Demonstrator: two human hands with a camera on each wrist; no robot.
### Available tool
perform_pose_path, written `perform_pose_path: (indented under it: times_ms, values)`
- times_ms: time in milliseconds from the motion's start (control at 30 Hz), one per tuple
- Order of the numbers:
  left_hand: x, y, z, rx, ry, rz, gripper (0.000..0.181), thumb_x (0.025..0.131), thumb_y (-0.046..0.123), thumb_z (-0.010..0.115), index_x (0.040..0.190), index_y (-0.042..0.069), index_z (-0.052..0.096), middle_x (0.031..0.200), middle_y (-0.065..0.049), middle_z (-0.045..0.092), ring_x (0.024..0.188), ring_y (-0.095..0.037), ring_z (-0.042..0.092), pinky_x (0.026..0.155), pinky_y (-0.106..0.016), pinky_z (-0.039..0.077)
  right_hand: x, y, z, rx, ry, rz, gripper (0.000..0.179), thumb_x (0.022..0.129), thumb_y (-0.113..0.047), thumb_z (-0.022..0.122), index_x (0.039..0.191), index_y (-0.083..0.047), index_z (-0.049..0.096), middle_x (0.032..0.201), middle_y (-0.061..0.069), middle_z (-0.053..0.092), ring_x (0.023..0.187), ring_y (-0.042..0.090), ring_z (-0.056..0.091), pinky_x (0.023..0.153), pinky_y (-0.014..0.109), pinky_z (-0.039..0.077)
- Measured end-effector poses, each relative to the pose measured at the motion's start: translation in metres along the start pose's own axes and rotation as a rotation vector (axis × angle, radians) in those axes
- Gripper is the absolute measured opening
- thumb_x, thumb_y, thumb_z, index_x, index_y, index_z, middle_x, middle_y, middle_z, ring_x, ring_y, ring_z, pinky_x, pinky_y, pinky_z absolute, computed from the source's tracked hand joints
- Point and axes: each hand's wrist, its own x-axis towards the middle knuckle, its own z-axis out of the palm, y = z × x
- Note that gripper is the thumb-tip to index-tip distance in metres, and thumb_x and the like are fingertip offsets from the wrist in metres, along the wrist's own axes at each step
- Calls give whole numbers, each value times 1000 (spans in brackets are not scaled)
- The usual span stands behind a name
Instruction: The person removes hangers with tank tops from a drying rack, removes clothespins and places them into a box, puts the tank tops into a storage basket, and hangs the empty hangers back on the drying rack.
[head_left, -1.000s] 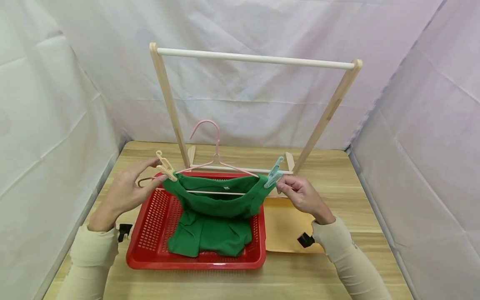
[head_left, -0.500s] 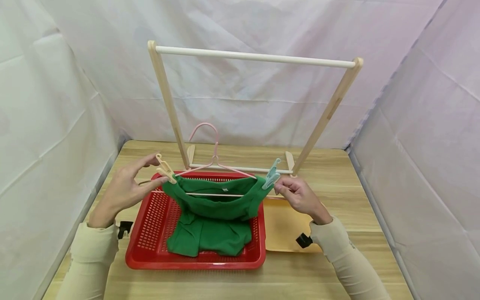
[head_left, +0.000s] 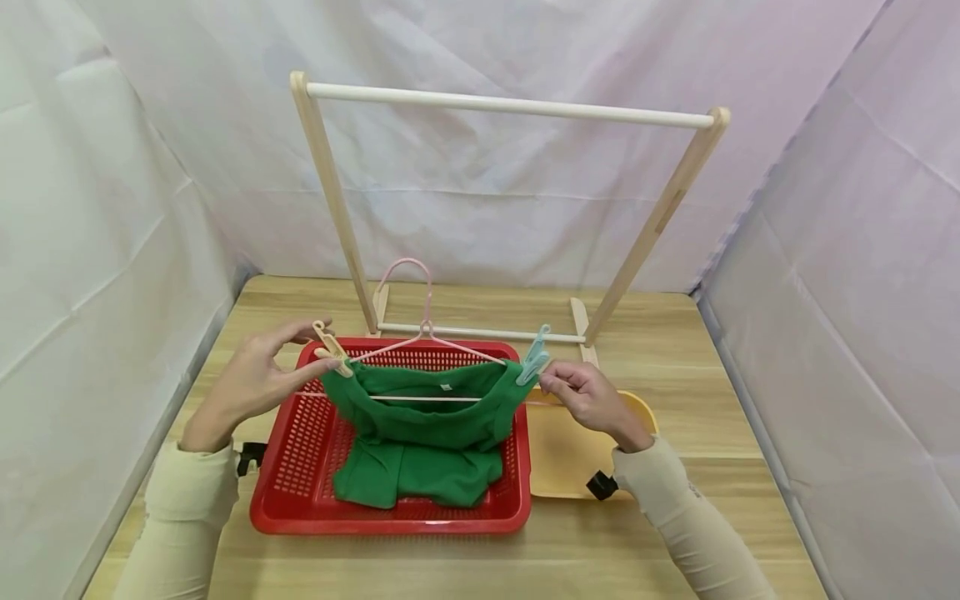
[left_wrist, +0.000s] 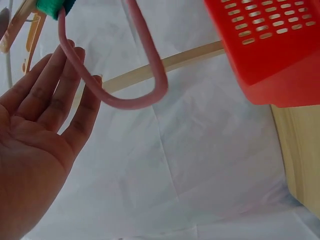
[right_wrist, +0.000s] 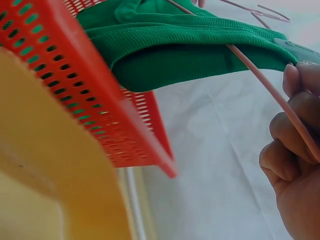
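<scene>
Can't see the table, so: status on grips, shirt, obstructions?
Left grip pinching cream peg, right grip holding hanger. Shirt pegged on hanger, lower part in basket. No obstruction seen.

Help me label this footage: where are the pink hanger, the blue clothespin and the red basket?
Pink hanger point(head_left: 426, 327), head view: the neck below its hook.
Blue clothespin point(head_left: 534, 362), head view: the middle of its body.
Red basket point(head_left: 390, 527), head view: its near rim.

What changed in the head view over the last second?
The hanger and the top of the shirt sank; the right hand eased down and left with the blue clip. The left hand dipped slightly. No visible new grip or release. Basket and rack stayed put.
</scene>
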Motion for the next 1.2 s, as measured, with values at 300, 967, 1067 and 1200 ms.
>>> perform_pose_path:
  times_ms: [300, 967, 1067, 1200]
  values:
    - [-4, -9, 8, 14, -29, -26, 34, 83, 22, 81, 114, 12, 70, 98, 2, 74, 98, -22, 64, 86, -28, 47, -7, 16, 10, 21, -26, 109, 23, 100, 6, 48, 84, -5, 59, 76, 3, 52, 60, 19, 44, 52, 24, 40]
    - [-2, -13, 17, -38, -139, -93, 25, 84, 28, 81, 97, 11, 67, 92, -1, 74, 91, -23, 65, 86, -54, 49, -13, 36, 16, 6, -20, 217, 22, 102, -2, 49, 85, -6, 62, 78, 2, 55, 61, 28, 46, 53, 23, 42]
    - [-2, -14, 19, -41, -137, -68, 23, 84, 25, 81, 96, 12, 67, 91, 2, 74, 90, -22, 66, 85, -54, 49, -13, 37, 17, 15, -20, 220, 22, 102, -1, 49, 85, -6, 61, 79, 1, 55, 62, 29, 46, 53, 23, 43]
    - [-2, -16, 21, -40, -129, -40, 20, 84, 22, 81, 95, 13, 66, 91, 3, 74, 90, -23, 67, 85, -55, 50, -13, 39, 17, 20, -17, 222, 23, 102, 2, 48, 84, -6, 60, 79, 1, 54, 62, 25, 47, 52, 22, 42]
